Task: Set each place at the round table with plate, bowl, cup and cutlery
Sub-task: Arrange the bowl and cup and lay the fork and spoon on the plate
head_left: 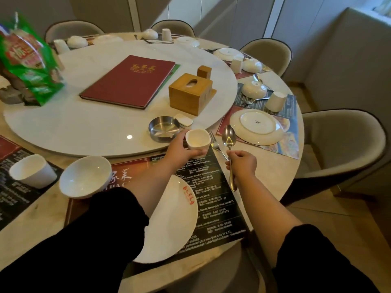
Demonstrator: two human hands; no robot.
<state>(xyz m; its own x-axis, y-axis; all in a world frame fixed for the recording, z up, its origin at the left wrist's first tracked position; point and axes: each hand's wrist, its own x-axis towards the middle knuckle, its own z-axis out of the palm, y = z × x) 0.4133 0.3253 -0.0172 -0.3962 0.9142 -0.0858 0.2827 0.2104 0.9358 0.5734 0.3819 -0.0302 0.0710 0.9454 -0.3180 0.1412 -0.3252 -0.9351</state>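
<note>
White china at the near place is only partly laid.

Head view. The left hand (183, 148) grips the cup (197, 140) by its side, mouth up, at the far edge of the mat (211, 191). Whether the cup rests on the mat cannot be told. The right hand (242, 163) is clenched on the handle of the spoon (229, 137), which points away. The fork (214, 142) lies between the two hands with its handle running into the right fist. Whether that fist grips it cannot be told. The plate (169, 218) sits face up under the left forearm, and the bowl (84, 176) stands mouth up, left of that arm.

Judgement: plate and bowl are placed here; cup and cutlery are not yet released. Beyond the right hand, the next plate (257, 125), next bowl (254, 89) and next cup (275, 101) lie inverted. Places further round the worktop (275, 170) look alike, so most of the work remains.
</note>
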